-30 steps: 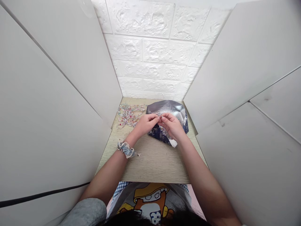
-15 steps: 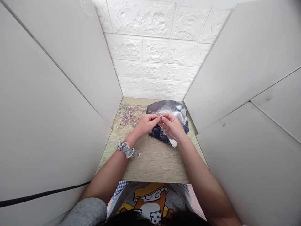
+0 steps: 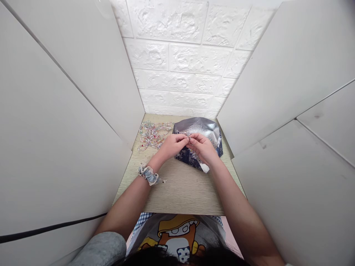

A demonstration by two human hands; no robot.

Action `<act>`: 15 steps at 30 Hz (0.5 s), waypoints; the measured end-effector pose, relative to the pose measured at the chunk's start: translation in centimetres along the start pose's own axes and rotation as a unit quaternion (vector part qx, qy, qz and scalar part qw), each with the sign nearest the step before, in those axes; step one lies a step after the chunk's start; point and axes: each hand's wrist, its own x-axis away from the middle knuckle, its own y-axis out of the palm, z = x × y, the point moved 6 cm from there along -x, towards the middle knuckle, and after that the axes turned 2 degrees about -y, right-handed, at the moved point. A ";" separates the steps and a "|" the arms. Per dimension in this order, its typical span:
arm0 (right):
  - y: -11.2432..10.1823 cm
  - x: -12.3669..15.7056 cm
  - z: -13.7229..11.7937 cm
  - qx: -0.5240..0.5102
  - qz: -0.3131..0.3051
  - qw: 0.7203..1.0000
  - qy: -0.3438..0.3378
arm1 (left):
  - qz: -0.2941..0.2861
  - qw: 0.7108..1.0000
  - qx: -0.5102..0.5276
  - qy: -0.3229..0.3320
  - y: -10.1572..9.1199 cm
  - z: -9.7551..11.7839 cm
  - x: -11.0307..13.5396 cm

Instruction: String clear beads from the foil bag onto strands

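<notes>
My left hand and my right hand meet fingertip to fingertip over the open mouth of a bag. Both are closed in a pinch, and whatever tiny thing lies between the fingertips is too small to name. The bag is dark blue with a pale pattern outside and shiny silver foil inside; small beads seem to lie in it, partly hidden by my right hand. Left of the bag, strings of multicoloured beads lie in a loose heap, close to my left hand.
The beads and bag rest on a narrow wood-grain tabletop. White panels hem it in on both sides, with a white brick-patterned wall behind. A blue scrunchie circles my left wrist. A black cable runs at lower left.
My fingertips have shifted very slightly against each other. Hands, bag and bead strings otherwise stay where they were.
</notes>
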 end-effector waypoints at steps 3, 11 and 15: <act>-0.1 0.0 0.1 0.006 0.002 1.000 0.002 | -0.003 1.000 0.007 -0.016 -0.1 0.1 0.1; -0.6 -0.2 0.1 0.076 0.019 0.997 -0.013 | -0.044 0.993 0.073 -0.086 0.3 -0.1 0.2; -0.7 -0.1 -0.3 0.143 0.020 0.989 -0.031 | -0.067 0.983 0.128 -0.109 0.5 -0.3 0.2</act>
